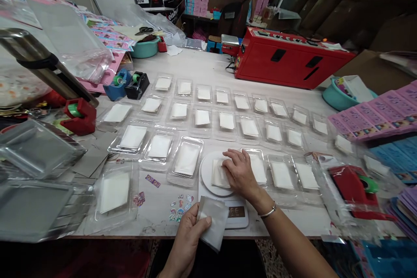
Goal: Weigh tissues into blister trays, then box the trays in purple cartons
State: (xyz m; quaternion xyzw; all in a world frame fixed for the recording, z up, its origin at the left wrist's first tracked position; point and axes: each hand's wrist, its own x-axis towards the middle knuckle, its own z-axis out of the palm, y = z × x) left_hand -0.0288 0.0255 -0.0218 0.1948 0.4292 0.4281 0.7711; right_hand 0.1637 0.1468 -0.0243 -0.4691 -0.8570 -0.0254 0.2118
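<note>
My left hand [190, 236] grips a stack of small translucent packets [214, 222] near the table's front edge. My right hand [239, 171] is over the round plate of a white scale [206, 169], its fingertips on a pale packet [217, 176] lying there. Whether those fingers pinch the packet is hard to see. The scale's small display [236, 212] faces me. Around the scale, rows of clear plastic trays hold white packets, such as one tray [187, 156] to the left and another [282, 176] to the right. Loose stickers [180, 208] lie left of the stack.
A red machine [289, 61] stands at the back right. Tape dispensers [80, 117] sit at left, and a red one [348, 186] at right. Pink boxes [374, 113] line the right side. Empty clear trays [35, 150] are piled at left. A person [239, 0] stands in the background.
</note>
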